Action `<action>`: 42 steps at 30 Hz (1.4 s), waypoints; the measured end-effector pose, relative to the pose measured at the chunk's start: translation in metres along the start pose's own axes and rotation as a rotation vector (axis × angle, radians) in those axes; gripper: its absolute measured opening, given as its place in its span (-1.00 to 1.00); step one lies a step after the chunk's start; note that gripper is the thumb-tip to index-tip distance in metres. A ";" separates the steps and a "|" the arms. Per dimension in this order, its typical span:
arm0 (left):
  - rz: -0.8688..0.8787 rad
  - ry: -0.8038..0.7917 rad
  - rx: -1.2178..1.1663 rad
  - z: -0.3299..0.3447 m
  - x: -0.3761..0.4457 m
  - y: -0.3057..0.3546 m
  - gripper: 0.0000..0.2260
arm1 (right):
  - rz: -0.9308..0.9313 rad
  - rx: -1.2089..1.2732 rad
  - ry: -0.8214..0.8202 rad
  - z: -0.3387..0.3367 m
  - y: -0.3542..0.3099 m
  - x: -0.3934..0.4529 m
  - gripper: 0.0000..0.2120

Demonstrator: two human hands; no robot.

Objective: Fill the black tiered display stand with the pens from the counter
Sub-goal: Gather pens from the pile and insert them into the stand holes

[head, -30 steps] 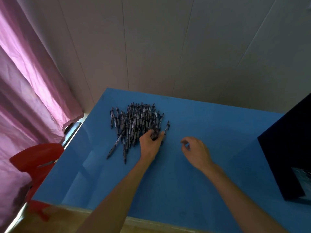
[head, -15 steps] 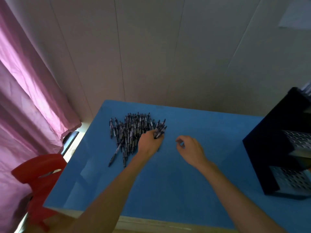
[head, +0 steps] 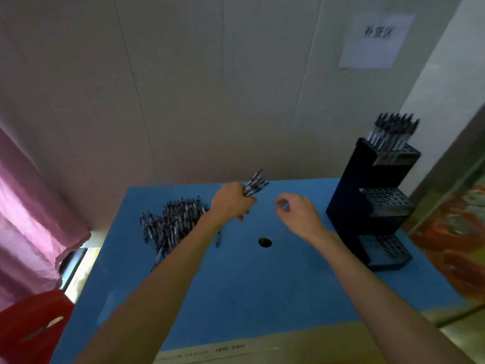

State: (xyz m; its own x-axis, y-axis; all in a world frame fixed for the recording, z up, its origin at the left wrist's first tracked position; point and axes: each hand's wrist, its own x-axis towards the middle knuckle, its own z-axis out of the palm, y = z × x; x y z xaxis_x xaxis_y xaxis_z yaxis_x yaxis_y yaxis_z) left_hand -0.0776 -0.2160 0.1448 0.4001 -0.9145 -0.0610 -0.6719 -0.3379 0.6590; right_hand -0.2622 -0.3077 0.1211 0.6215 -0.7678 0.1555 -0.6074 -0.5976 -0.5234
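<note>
the left hand (head: 232, 199) grips a small bunch of pens (head: 254, 183) lifted above the blue worktop (head: 262, 285), their tips fanning up and to the right past the knuckles. the step in hand looks like carrying that bunch over to the black tiered display stand (head: 372, 206), which sits at the right side of the worktop. to do it well, keep the bunch tight and roughly parallel so none slip, bring the right hand in to pull pens out singly, and seat each upright in a free hole of the middle or lower tier; the top tier already holds a cluster of pens. the right hand (head: 298, 215) hovers between the bunch and the stand, fingers loosely curled, holding nothing. both forearms reach forward from the near edge, the left wrist turned so the pens point away. the main pile of pens (head: 170, 224) lies on the left of the worktop, with one stray pen (head: 217, 239) near the left forearm.
</note>
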 end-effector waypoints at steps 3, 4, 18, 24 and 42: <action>0.045 0.052 0.048 0.005 0.002 0.028 -0.70 | 0.015 -0.003 0.031 -0.023 0.013 -0.009 -0.81; 0.057 0.059 0.066 0.009 0.001 0.039 -0.70 | 0.023 -0.004 0.045 -0.032 0.018 -0.013 -0.81; 0.008 0.098 0.071 0.112 -0.017 0.200 -0.74 | -0.082 0.049 0.106 -0.158 0.141 -0.051 -0.82; -0.028 0.174 0.022 0.143 -0.018 0.267 -0.74 | -0.141 0.117 0.103 -0.210 0.187 -0.054 -0.89; -0.050 0.243 0.013 0.169 0.045 0.321 -0.63 | -0.086 0.790 -0.028 -0.259 0.200 -0.006 -0.86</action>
State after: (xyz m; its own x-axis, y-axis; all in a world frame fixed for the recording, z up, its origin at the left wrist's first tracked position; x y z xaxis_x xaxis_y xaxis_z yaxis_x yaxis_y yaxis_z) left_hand -0.3801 -0.4034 0.2269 0.5702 -0.8166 0.0901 -0.6549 -0.3856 0.6499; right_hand -0.5154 -0.4827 0.2324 0.6686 -0.7143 0.2065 -0.0326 -0.3057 -0.9516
